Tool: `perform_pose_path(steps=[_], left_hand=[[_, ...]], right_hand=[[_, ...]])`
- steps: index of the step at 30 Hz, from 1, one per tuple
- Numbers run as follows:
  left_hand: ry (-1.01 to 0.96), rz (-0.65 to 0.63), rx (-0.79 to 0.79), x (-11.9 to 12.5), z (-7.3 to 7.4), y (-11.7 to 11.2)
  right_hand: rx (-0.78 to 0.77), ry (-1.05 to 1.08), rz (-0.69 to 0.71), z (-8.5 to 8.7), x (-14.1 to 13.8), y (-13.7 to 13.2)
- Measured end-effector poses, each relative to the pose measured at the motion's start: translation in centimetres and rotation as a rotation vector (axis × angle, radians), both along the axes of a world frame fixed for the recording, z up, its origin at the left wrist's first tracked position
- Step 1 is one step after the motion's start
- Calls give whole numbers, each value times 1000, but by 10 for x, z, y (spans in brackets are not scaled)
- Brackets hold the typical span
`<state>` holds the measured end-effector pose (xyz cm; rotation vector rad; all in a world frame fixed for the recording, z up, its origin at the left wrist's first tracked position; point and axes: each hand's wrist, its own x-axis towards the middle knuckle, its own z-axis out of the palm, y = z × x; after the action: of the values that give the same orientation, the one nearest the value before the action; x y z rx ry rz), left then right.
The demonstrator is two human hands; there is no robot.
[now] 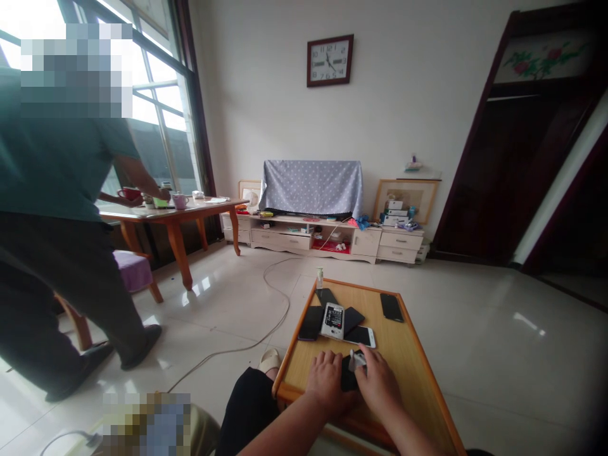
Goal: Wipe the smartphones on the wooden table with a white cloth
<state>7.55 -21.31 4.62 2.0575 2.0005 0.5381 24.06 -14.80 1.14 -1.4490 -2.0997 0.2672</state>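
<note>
A black phone lies low over the near part of the small wooden table, between my two hands. Along its left side, my left hand has its fingers bent and holds it steady. My right hand pinches a crumpled white tissue against the upper right of the phone. Just beyond are a white phone with its back off, a white-fronted phone and several dark phones. Another black phone rests alone at the far right. The lower part of the held phone is hidden by my hands.
The table's raised wooden rim surrounds the phones. A small pump bottle stands at its far left corner. A cable crosses the floor. At left, a person stands by a dining table with cups.
</note>
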Motion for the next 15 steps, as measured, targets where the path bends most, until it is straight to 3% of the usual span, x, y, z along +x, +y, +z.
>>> perform_pose_path(steps=[6, 8, 12, 15], left_hand=[[20, 10, 44, -4, 3, -8], [23, 14, 44, -3, 2, -9], [14, 11, 52, -2, -1, -8], [-22, 2, 63, -3, -5, -7]], right_hand=[[-64, -159, 257, -16, 2, -23], [-87, -217, 234, -16, 7, -21], [-121, -295, 36, -7, 11, -13], [-143, -279, 118, 0, 3, -22]])
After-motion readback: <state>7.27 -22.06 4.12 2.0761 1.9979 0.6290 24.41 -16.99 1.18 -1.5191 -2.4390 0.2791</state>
